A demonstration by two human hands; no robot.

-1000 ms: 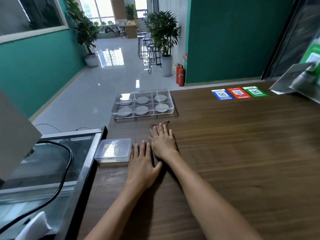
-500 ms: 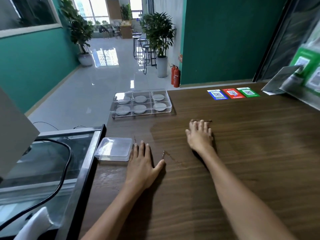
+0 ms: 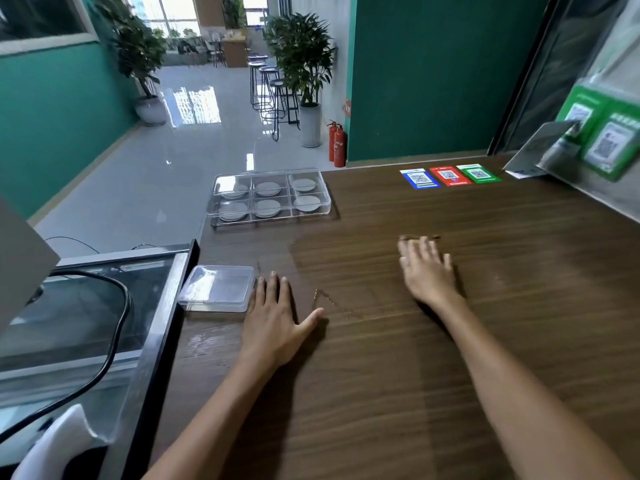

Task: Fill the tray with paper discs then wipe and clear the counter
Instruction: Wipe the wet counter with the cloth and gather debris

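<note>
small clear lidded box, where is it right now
In the head view the small clear box sits at the counter's left edge, just left of the left hand's fingertips and nearer than the disc tray.

Clear glossy plastic tray (image 3: 327, 202), wood-grain counter (image 3: 519, 271)

Dark brown wood-grain counter (image 3: 398, 375) — surface streaked with a damp sheen left of centre. At the far left edge sits a clear plastic six-compartment tray (image 3: 270, 197), one grey paper disc (image 3: 267, 188) per compartment. Near the left edge, a small clear plastic lidded box (image 3: 217, 288). Far right — blue, red and green QR-code cards (image 3: 450, 174) lying flat in a row. Both hands rest flat on the wood.
</note>
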